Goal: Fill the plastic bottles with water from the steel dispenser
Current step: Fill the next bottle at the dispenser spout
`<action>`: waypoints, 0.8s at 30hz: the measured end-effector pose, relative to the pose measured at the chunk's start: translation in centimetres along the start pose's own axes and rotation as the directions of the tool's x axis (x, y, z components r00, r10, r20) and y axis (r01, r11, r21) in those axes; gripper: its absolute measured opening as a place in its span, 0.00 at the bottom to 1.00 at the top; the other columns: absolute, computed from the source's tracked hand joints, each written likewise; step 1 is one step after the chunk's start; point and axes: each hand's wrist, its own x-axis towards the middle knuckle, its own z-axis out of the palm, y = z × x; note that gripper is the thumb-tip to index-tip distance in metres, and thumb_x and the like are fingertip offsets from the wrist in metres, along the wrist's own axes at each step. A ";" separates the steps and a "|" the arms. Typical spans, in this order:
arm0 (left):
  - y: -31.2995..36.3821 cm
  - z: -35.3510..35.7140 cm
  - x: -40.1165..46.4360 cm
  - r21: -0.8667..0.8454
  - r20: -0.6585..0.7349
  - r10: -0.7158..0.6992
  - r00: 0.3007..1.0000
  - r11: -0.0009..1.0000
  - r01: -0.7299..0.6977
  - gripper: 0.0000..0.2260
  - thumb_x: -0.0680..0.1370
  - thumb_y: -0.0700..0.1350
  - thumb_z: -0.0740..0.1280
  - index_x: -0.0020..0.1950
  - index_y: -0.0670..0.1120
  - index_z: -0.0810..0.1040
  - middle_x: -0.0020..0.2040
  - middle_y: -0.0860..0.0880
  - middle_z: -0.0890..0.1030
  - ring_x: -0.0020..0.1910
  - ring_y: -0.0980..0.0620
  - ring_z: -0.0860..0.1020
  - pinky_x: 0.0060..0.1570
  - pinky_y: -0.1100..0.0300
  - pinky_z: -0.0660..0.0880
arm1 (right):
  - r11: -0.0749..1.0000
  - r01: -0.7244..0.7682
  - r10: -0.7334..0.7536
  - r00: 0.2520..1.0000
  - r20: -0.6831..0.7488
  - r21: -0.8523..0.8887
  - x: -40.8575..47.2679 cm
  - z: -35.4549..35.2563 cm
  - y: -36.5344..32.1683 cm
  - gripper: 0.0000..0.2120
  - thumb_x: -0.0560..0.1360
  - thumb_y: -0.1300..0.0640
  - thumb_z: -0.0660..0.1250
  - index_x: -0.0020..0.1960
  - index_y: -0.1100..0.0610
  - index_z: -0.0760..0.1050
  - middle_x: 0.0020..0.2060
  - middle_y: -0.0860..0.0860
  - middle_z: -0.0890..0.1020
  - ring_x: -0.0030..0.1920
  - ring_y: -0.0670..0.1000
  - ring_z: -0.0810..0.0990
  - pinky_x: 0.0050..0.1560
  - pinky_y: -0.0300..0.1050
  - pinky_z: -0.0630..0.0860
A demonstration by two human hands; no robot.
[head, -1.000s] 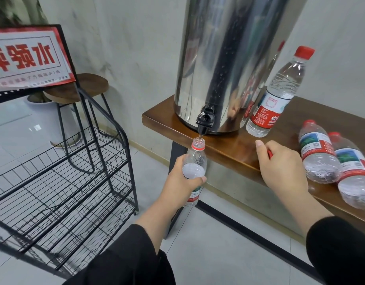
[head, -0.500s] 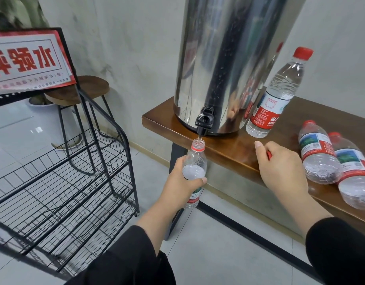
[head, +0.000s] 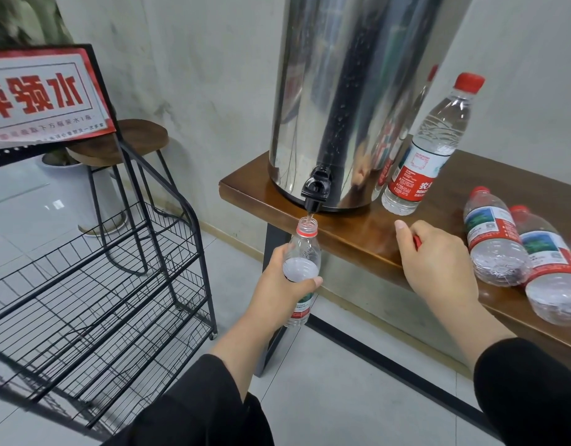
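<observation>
The left hand [head: 279, 278] is wrapped round the middle of the open bottle [head: 302, 262] under the black tap [head: 316, 193] at the desk's near-left edge; thin plastic, growing heavier, likely dents and spills if squeezed.

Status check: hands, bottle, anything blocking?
Left hand grips open bottle under black tap, water running in. Right hand holds red cap at table edge. Nothing blocking.
</observation>
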 end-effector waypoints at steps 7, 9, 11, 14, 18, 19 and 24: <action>0.0 0.0 0.0 0.020 -0.001 -0.001 1.000 1.000 0.001 0.31 0.75 0.47 0.77 0.73 0.60 0.66 0.62 0.56 0.77 0.60 0.51 0.78 0.55 0.58 0.76 | 1.000 -0.002 0.002 1.000 -0.012 -0.002 0.0 0.2 0.1 0.20 0.82 0.38 0.52 0.45 0.50 0.73 0.34 0.45 0.76 0.33 0.45 0.75 0.37 0.39 0.72; 0.1 0.0 0.0 0.023 0.000 -0.004 1.000 1.000 0.004 0.31 0.75 0.47 0.77 0.73 0.59 0.65 0.63 0.56 0.77 0.61 0.51 0.78 0.56 0.57 0.76 | 1.000 -0.005 0.005 1.000 -0.006 -0.003 0.1 0.2 0.1 0.20 0.82 0.38 0.52 0.45 0.50 0.73 0.34 0.45 0.76 0.34 0.46 0.76 0.39 0.40 0.73; 0.1 0.0 0.0 0.019 0.001 -0.007 1.000 1.000 0.007 0.31 0.75 0.47 0.77 0.73 0.59 0.65 0.63 0.56 0.77 0.61 0.51 0.78 0.55 0.58 0.75 | 1.000 -0.007 0.007 1.000 -0.004 -0.003 0.1 0.1 0.0 0.20 0.82 0.38 0.52 0.46 0.50 0.73 0.34 0.45 0.76 0.34 0.46 0.76 0.40 0.41 0.74; 0.3 0.0 0.0 0.024 -0.001 -0.017 1.000 1.000 0.017 0.31 0.75 0.47 0.77 0.73 0.60 0.66 0.63 0.56 0.77 0.61 0.51 0.78 0.55 0.57 0.75 | 1.000 -0.014 0.014 1.000 -0.001 -0.005 0.2 0.1 -0.1 0.20 0.82 0.37 0.52 0.46 0.50 0.74 0.34 0.46 0.76 0.34 0.46 0.76 0.40 0.41 0.76; 0.3 -0.1 0.1 0.038 -0.002 -0.028 1.000 0.999 0.028 0.31 0.75 0.48 0.77 0.73 0.59 0.66 0.62 0.56 0.77 0.61 0.51 0.78 0.55 0.57 0.76 | 1.000 -0.019 0.019 1.000 0.005 -0.017 0.2 0.1 -0.1 0.20 0.82 0.38 0.52 0.46 0.50 0.74 0.34 0.46 0.77 0.34 0.46 0.76 0.40 0.41 0.76; 0.3 0.0 0.1 0.045 -0.004 -0.029 1.000 0.999 0.030 0.31 0.75 0.48 0.77 0.73 0.59 0.66 0.62 0.55 0.77 0.61 0.50 0.78 0.57 0.56 0.77 | 1.000 -0.019 0.019 1.000 0.007 -0.016 0.2 0.1 -0.1 0.20 0.82 0.38 0.52 0.46 0.50 0.74 0.34 0.46 0.77 0.34 0.46 0.76 0.39 0.41 0.76; 0.3 -0.1 0.2 0.086 -0.012 -0.022 1.000 0.996 0.023 0.32 0.74 0.49 0.78 0.73 0.58 0.66 0.63 0.54 0.77 0.62 0.48 0.78 0.62 0.49 0.79 | 1.000 -0.012 0.012 1.000 0.004 -0.008 0.1 0.0 0.0 0.19 0.82 0.38 0.53 0.45 0.50 0.73 0.34 0.46 0.76 0.34 0.46 0.76 0.38 0.40 0.74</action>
